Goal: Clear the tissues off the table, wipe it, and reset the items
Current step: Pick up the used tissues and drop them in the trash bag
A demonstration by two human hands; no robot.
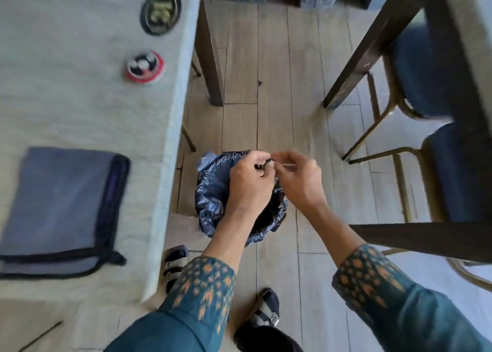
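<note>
One view only: head-worn, wide-angle, no second view to overlap with.
Facing: steeply downward and slightly forward, almost straight onto the floor (277, 90) between two pieces of furniture.
Nearness: close; both forearms enter from the lower edge, and the left hand (250, 184) and right hand (298, 178) sit near frame centre.
Left third: the bench (80, 106), seen from above, its edge running up the frame.
Right side: dark table legs and blue chairs (452, 170), bowed by lens distortion.
Bottom edge: the wearer's feet.
Sharpness: soft, with motion blur.
</note>
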